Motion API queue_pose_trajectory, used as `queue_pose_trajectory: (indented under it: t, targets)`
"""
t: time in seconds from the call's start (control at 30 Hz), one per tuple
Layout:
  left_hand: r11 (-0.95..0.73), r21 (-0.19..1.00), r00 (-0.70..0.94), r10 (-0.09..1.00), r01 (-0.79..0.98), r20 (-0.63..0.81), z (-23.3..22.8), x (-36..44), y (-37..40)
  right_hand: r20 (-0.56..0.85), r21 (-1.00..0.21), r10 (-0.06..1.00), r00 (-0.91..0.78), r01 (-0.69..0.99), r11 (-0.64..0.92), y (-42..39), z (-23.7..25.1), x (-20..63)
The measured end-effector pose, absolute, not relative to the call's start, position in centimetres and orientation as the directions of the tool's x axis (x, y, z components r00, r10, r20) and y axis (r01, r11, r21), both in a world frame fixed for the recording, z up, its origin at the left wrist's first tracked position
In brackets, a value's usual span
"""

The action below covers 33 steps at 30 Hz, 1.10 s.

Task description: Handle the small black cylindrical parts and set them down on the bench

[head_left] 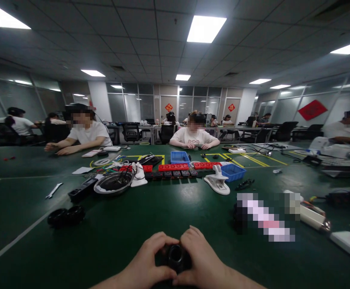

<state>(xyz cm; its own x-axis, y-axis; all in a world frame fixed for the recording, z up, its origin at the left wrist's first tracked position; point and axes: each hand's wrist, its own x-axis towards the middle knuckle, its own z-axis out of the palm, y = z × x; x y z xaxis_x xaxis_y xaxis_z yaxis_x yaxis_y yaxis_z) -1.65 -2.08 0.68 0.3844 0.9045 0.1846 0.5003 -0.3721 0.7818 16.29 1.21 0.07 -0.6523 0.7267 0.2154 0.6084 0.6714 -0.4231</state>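
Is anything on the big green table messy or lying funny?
Nothing looks broken or spilled. The left hand and right hand hold a small black round part. A white clamp lies tipped on its side by a blue bin, and loose wires tangle behind the metal bowl.

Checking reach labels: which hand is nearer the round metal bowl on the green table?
Left. The left hand sits below and slightly right of the round metal bowl; the right hand is further right, both gripping a small black ring-shaped part.
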Motion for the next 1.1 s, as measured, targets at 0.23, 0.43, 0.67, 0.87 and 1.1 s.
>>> queue_pose_trajectory:
  t: [0.23,0.43,0.67,0.87,1.1]
  targets:
    - [-0.355,0.738,0.27,0.933,0.574,0.238,0.6,-0.9,-2.7,0.207,-0.4,0.759,-0.617,0.655,0.641,0.8,1.1,16.1]
    - [-0.497,0.758,0.45,0.841,0.422,0.3,0.6,-2.1,-2.3,-0.05,-0.611,0.559,-0.827,0.468,0.638,1.8,2.8,17.9]
    - [-0.48,0.742,0.425,0.858,0.467,0.288,0.4,-2.2,-2.3,0.056,-0.536,0.64,-0.767,0.517,0.667,1.6,2.0,17.2]
    - [-0.347,0.711,0.293,0.934,0.612,0.203,0.8,-1.2,-3.1,0.172,-0.323,0.772,-0.612,0.705,0.631,0.7,0.6,15.8]
    - [-0.428,0.734,0.427,0.881,0.528,0.207,1.2,-1.6,-2.9,0.15,-0.513,0.665,-0.732,0.517,0.685,1.3,1.6,16.9]
